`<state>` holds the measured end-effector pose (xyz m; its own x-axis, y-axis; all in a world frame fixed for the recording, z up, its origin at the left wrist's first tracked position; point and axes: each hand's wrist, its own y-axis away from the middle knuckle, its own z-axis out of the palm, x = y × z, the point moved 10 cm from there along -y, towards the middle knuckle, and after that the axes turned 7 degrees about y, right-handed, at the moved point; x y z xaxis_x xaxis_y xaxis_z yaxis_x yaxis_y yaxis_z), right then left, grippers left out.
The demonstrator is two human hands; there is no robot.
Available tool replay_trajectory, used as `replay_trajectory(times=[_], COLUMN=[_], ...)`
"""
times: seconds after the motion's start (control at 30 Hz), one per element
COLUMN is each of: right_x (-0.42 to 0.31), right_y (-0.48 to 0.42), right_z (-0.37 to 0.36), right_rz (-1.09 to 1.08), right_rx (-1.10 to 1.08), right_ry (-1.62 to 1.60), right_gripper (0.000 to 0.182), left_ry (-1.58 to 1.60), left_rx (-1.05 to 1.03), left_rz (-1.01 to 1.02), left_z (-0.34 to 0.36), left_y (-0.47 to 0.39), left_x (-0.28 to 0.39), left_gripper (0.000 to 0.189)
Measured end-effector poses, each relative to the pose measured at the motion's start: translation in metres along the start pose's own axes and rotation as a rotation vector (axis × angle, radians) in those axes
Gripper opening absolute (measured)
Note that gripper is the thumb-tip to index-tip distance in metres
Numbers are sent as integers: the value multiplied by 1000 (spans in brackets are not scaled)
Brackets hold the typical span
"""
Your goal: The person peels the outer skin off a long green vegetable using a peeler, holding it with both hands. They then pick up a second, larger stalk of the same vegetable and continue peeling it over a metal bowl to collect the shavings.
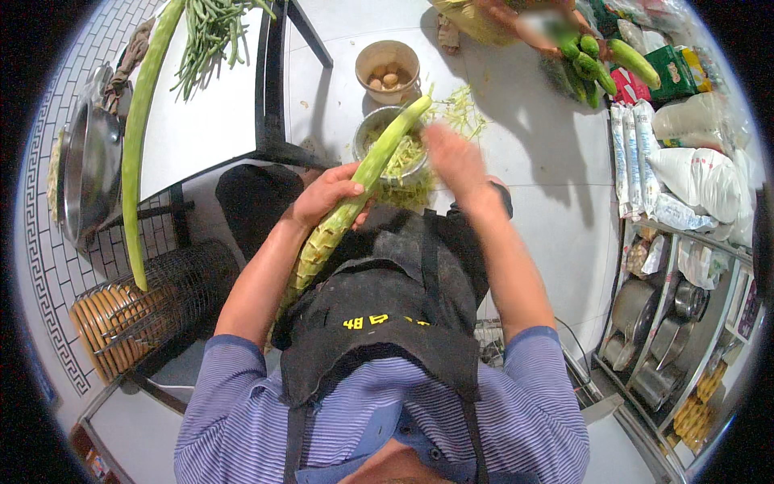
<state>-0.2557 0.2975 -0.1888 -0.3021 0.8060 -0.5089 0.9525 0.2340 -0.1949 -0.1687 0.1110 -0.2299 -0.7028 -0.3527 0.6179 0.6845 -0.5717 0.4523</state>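
My left hand (pixel 332 196) is wrapped around a long, thick green vegetable stalk (pixel 378 154), which slants from my lap up over a metal bowl. Its lower part shows ringed, scaly skin; the upper part looks peeled and smooth. Just right of the stalk's upper end is my right hand (pixel 450 154), blurred, so whether it holds anything cannot be made out. Pale green peelings (pixel 405 160) lie in the metal bowl (pixel 361 136). More peelings (pixel 462 115) are scattered on the floor. A second long green stalk (pixel 142 133) lies along the white table's left edge.
Green beans (pixel 211 36) rest on the white table (pixel 199 133) at upper left. Beyond the bowl stands a bucket (pixel 387 51) holding several round brown items. Another person's hands (pixel 535 24) are near several cucumbers (pixel 586 66). Shelves (pixel 665 242) with bags and metal pots stand right.
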Motion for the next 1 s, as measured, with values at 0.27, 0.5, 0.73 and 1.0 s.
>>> replay_trajectory(times=[0.27, 0.5, 0.73, 1.0], right_x=[24, -67, 75, -23], right_y=[11, 60, -12, 51], right_z=[-16, 28, -14, 30], right_rz=[250, -113, 366, 75], right_rx=[4, -32, 139, -63], right_ry=[-351, -367, -292, -362], right_gripper=[31, 18, 33, 20], left_ry=[10, 45, 63, 102], left_rx=[78, 76, 119, 53], left_rz=[0, 11, -8, 73], left_z=[-6, -4, -4, -4], left_y=[0, 3, 5, 3], left_x=[1, 3, -1, 12], left_gripper=[52, 60, 61, 60])
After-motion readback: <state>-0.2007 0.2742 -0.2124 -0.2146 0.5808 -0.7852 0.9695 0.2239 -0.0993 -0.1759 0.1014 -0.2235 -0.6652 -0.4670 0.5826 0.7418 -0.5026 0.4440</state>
